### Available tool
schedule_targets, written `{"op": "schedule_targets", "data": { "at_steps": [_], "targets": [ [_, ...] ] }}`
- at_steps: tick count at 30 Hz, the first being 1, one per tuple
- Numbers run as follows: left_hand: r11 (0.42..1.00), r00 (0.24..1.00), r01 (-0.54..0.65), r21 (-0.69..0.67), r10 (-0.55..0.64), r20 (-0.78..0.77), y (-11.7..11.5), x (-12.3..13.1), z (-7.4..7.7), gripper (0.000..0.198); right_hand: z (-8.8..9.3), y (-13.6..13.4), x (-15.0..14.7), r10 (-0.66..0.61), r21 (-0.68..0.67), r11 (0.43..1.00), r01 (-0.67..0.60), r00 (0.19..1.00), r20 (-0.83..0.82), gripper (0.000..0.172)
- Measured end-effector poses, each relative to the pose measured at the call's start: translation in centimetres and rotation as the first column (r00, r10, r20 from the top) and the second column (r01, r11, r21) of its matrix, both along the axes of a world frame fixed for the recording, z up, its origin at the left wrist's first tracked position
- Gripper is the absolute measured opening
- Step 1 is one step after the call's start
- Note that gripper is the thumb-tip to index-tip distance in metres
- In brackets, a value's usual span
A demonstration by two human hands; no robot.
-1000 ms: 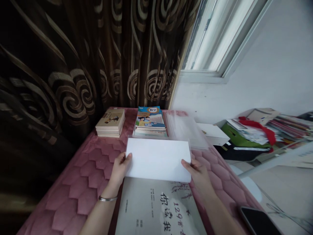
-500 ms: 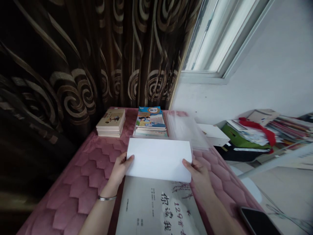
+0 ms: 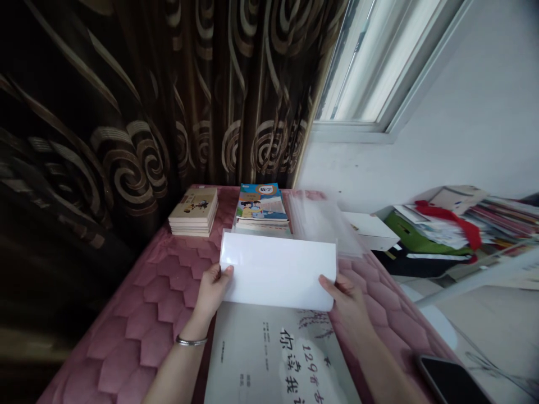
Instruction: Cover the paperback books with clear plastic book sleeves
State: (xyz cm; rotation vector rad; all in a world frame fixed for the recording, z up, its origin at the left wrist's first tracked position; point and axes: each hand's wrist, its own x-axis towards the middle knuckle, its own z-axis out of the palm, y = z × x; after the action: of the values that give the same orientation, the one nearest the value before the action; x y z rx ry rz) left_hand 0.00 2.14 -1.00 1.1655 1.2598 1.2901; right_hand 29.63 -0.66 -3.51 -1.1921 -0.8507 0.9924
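A: Where's the white sheet (image 3: 278, 272) lying?

B: Held above the large book (image 3: 273, 359), long axis 9-to-3, its lower corners pinched by the left hand (image 3: 213, 292) and right hand (image 3: 345, 303).

A: Beyond it?

B: Textbook stack (image 3: 261, 206) at 12, clear plastic sleeves (image 3: 320, 221) at 1.

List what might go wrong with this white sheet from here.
The white sheet is held only at its two short ends by the left hand and right hand, so it may bow or slip onto the large book beneath. The phone lies at the edge of the pink quilted surface, beside the right forearm, so it might get knocked off.
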Motion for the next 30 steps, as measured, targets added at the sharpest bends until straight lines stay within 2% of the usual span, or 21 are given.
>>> {"op": "schedule_targets", "data": {
  "at_steps": [4,7,11,14,21,24,30],
  "targets": [
    [0.999,0.999,-0.040,0.011,0.040,-0.034,0.0,-0.1,0.0,0.045,-0.6,0.0,0.0,-0.022,-0.009,1.000,0.022,0.999,0.033,0.038],
    [1.000,1.000,-0.022,-0.020,0.023,0.013,0.0,-0.2,0.0,0.046,-0.8,0.0,-0.1,-0.027,-0.014,1.000,0.028,0.998,0.065,0.039],
    [1.000,0.997,0.012,-0.020,-0.010,0.078,0.0,-0.2,0.2,0.045,-0.3,-0.1,-0.4,-0.041,-0.033,0.998,0.045,0.993,0.114,0.040],
    [1.000,0.999,0.006,-0.010,-0.006,0.044,0.0,-0.2,0.3,0.043,0.5,0.0,-0.4,-0.038,-0.039,0.998,0.044,0.990,0.132,0.041],
    [0.996,0.993,-0.078,0.049,0.082,-0.083,0.2,-0.2,-0.1,0.040,2.5,0.1,0.3,0.174,-0.017,0.985,-0.173,0.971,0.162,0.035],
    [0.995,0.991,-0.084,0.058,0.089,-0.095,0.3,-0.2,-0.2,0.043,2.0,0.3,0.5,0.159,-0.023,0.987,-0.158,0.967,0.200,0.036],
    [0.995,0.992,-0.085,0.052,0.090,-0.086,0.2,-0.1,-0.1,0.049,0.0,0.6,0.3,0.028,-0.035,0.999,-0.020,0.971,0.239,0.041]
  ]
}}
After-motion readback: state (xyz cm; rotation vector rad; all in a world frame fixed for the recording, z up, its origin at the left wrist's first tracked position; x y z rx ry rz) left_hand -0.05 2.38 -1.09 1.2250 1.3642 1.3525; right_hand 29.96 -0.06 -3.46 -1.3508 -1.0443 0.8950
